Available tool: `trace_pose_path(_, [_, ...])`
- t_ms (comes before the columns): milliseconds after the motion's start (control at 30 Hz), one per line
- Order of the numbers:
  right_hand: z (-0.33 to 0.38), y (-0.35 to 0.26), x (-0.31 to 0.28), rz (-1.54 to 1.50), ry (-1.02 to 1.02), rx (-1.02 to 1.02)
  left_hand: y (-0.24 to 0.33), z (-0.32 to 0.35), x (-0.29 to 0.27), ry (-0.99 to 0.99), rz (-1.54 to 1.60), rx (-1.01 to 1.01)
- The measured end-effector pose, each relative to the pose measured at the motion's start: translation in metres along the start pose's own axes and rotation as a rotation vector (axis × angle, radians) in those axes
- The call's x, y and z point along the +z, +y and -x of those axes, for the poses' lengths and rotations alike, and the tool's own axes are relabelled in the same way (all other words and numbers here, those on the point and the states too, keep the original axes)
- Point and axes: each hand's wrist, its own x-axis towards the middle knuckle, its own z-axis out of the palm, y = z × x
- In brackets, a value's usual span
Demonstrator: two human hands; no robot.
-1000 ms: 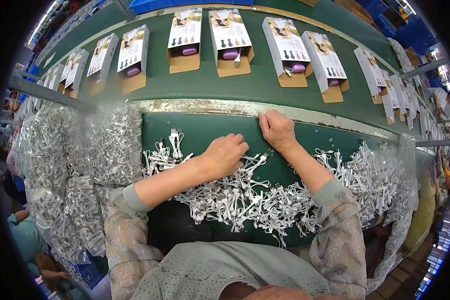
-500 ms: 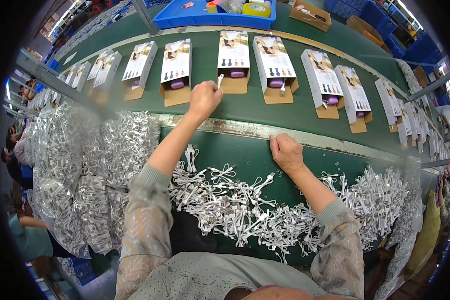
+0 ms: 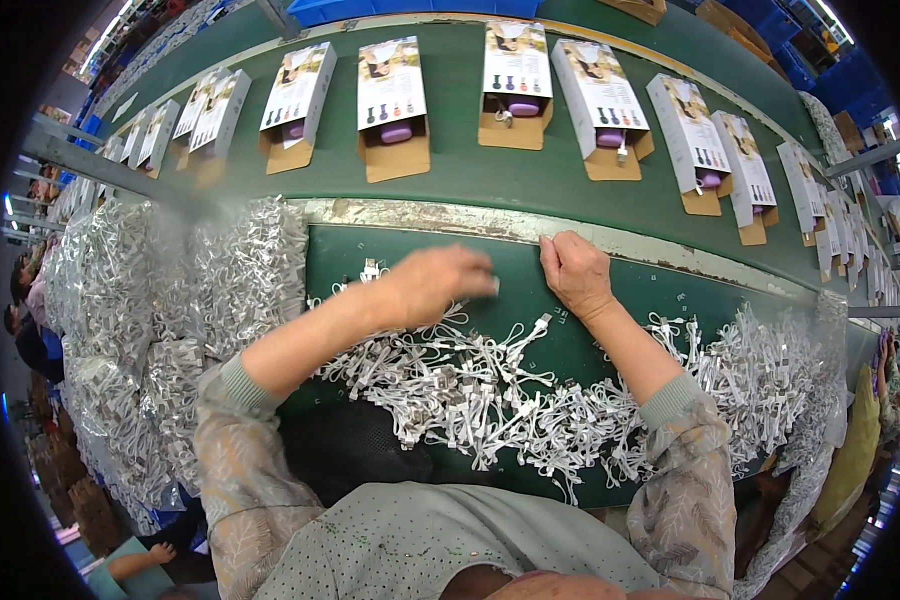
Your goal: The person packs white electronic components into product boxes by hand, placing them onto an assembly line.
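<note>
My left hand (image 3: 435, 284), smeared by motion, hangs over the far part of a pile of short white USB cables (image 3: 470, 385). A small pale thing shows by its fingertips, too blurred to name. My right hand (image 3: 577, 273) is closed in a fist against the table's far ledge (image 3: 660, 257); what it holds, if anything, is hidden. Beyond the ledge stands a row of white printed boxes with open brown flaps. In the middle box (image 3: 516, 65) a purple item (image 3: 523, 105) and a white cable (image 3: 503, 117) show at the mouth. Another box (image 3: 390, 85) shows a purple item without a visible cable.
Clear bags packed with white cables (image 3: 120, 290) are stacked at the left. More cables (image 3: 760, 390) lie at the right beside clear plastic wrap. A blue tray (image 3: 410, 10) stands at the far edge, and metal posts (image 3: 100, 165) rise at the sides.
My left hand has let go of a white cable at a box and drawn back toward the pile. That cable now lies in the box mouth. The boxes appear further right; my right hand stays closed.
</note>
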Motion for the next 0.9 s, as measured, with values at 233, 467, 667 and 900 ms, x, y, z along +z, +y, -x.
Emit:
trace_pose_path(233, [-0.003,-0.009,-0.004,0.014,0.001,0.009,-0.004,0.048,-0.006,0.047,-0.107,-0.204])
trace_pose_path(467, [-0.008,-0.016,-0.005,0.020,-0.002,0.022,-0.020,0.056,-0.020,0.380,0.481,-0.602])
trace_pose_path(667, [-0.017,-0.031,0.002,0.007,-0.015,0.025,-0.026,0.036,-0.013,0.775,0.866,-0.577])
trace_pose_path(900, [-0.023,-0.042,0.013,0.000,-0.011,0.016,-0.061,-0.043,-0.013,0.819,-0.488,-0.124])
